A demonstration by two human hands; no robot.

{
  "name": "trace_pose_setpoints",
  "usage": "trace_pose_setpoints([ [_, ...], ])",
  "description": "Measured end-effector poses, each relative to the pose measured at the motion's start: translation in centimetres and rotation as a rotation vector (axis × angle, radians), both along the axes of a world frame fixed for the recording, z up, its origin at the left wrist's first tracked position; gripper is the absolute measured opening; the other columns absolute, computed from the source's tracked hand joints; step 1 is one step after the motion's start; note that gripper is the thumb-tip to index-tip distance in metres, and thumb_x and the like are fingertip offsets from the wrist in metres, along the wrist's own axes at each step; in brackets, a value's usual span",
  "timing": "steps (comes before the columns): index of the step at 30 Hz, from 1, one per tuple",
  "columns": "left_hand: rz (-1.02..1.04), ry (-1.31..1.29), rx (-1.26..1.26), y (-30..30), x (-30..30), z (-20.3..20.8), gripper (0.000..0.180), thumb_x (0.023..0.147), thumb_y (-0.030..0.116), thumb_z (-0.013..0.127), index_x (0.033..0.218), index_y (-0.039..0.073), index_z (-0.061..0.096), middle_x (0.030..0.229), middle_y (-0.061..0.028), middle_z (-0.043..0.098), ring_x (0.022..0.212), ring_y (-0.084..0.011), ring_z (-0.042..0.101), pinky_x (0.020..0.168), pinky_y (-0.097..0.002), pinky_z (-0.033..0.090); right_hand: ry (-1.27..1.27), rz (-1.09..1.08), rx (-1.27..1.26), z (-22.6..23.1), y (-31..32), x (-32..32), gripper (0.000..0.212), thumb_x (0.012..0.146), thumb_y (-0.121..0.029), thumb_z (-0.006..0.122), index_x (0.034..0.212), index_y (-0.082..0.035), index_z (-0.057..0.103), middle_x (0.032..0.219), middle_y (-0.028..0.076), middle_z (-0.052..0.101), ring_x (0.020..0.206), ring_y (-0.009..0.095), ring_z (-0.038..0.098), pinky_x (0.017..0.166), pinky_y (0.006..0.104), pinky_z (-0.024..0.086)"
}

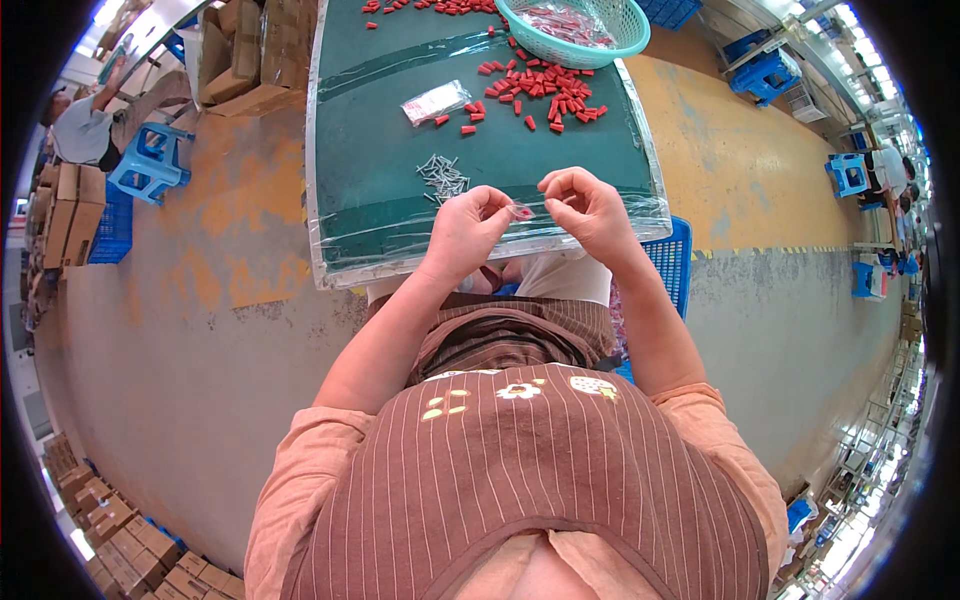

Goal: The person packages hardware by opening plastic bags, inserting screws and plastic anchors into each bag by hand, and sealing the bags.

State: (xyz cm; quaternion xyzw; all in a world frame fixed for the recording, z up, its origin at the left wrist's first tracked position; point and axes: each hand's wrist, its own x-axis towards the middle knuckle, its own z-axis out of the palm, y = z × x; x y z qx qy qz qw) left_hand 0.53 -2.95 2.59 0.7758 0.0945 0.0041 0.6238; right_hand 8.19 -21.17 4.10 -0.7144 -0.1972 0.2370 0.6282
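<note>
Turquoise basket (570, 58) of clear packets (565, 22), small bag (521, 212) with red content in left hand (468, 228), right hand's (598, 215) grip unclear

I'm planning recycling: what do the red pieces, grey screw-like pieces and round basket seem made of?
Red pieces: probably plastic, possibly rubber, matte to satin, given their uniform colour.
Grey screw-like pieces: likely metal, silvery, with bright glints.
Round basket: apparently moulded plastic, pale green with slight sheen, judging by its perforated wall.
</note>
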Motion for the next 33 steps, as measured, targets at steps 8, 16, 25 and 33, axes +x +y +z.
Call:
trace_pose_setpoints([
  [8,-0.023,0.046,-0.134,-0.1,0.1,0.3,0.016,0.087,0.013,0.063,0.091,-0.002,0.062,0.081,-0.002,0.065,0.074,-0.0059,0.056,0.067,-0.0224,0.046,-0.431,0.123,-0.185,1.3,1.1,-1.4,0.016,0.079,-0.006,0.066,0.095,-0.004,0.062,0.111,0.007,0.056,0.091,0.015,0.058,0.076,0.0283,0.047],
  [16,-0.083,0.043,-0.132,-0.1,0.0,-0.6,0.014,0.088,0.012,0.061,0.093,-0.001,0.061,0.083,-0.0007,0.062,0.076,-0.006,0.054,0.069,-0.0214,0.045,-0.082,0.129,-0.09,-0.2,0.7,-0.5,0.007,0.083,-0.004,0.062,0.087,0.0,0.059,0.105,0.008,0.057,0.089,0.011,0.059,0.074,0.0261,0.048],
  [25,0.05,-0.059,-0.152,0.2,-0.3,-0.8,0.021,0.083,0.012,0.064,0.099,0.0,0.061,0.075,-0.0005,0.058,0.067,-0.0059,0.049,0.061,-0.0227,0.043,-0.337,-0.019,-0.279,-0.8,-0.7,1.6,0.012,0.077,-0.008,0.067,0.081,0.0,0.06,0.083,0.008,0.059,0.073,0.016,0.056,0.064,0.0278,0.045],
  [33,-0.09,0.021,-0.048,-0.8,0.0,1.9,0.019,0.086,0.015,0.066,0.098,0.001,0.064,0.07,0.0041,0.056,0.065,-0.0026,0.048,0.06,-0.0194,0.041,-0.245,0.044,-0.113,1.2,0.8,-0.2,0.009,0.079,-0.007,0.066,0.084,-0.001,0.062,0.086,0.005,0.057,0.076,0.011,0.056,0.064,0.0245,0.044],
])
